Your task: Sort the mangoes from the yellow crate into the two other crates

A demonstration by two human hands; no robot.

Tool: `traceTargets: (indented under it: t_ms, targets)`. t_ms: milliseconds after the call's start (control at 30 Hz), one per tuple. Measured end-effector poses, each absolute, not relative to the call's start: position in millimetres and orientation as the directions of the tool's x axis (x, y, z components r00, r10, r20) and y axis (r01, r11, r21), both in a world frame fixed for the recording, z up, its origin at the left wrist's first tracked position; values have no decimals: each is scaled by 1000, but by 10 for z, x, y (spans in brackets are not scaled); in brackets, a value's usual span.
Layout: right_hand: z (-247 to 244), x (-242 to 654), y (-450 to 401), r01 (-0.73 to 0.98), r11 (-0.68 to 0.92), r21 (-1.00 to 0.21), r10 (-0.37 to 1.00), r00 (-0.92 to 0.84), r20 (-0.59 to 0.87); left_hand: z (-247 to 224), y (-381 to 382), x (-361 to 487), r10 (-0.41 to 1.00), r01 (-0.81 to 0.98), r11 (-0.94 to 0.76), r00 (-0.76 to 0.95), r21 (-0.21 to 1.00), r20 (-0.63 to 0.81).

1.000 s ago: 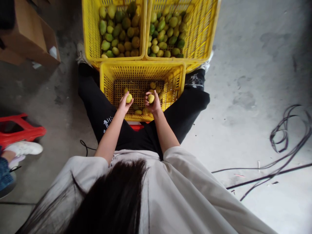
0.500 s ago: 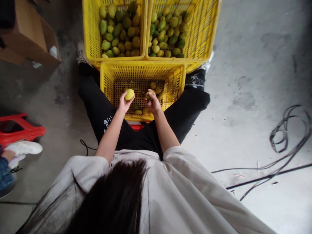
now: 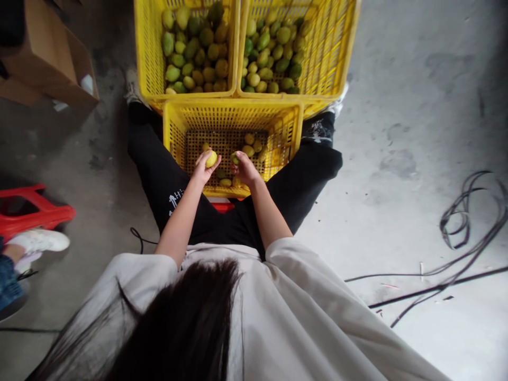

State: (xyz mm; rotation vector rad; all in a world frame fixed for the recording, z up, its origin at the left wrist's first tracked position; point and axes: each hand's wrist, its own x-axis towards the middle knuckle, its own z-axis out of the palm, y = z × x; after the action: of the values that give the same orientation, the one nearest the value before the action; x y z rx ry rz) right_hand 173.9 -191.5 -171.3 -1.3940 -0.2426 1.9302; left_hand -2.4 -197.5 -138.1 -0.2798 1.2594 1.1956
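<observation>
My left hand (image 3: 203,167) is closed round a yellow lemon (image 3: 211,159), above the left part of the near yellow crate (image 3: 234,110). To its right, my right hand (image 3: 246,170) holds a greener lemon (image 3: 235,157), partly covered by the fingers. The hands are a short way apart, with both fruits facing each other. Below them, several loose lemons (image 3: 248,150) lie on the crate's dark grid bottom, mostly at the right, and a few near the front wall are partly hidden by my right hand.
Two larger yellow crates, a left one (image 3: 148,58) and a right one (image 3: 329,58), hold many green and yellow lemons. A cardboard box (image 3: 55,53) stands at far left. A red stool (image 3: 51,214) and another person's shoe (image 3: 43,241) are at left. Black cable (image 3: 456,222) lies at right.
My left hand has turned the yellow lemon and lowered it slightly. My right hand has moved a little left and down with its lemon, uncovering another lemon in the crate.
</observation>
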Motion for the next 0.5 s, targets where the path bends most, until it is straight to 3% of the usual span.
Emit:
traceTargets:
  t_ms: [133,267,500]
  targets:
    - [-1664,1725,-1914,-367,-760,-537,623,-171,-764,-1379,-1992,-11,498,-765,475,-173,434,-850]
    - [-1600,1735,-1914,-364,-761,-538,628,-203,-751,-1349,-1990,-35,453,-801,481,-121,357,-883]
    - [-1540,1761,-1911,-413,-808,-420,541,-239,-806,-1268,-1964,53,440,-806,475,-131,354,-888]
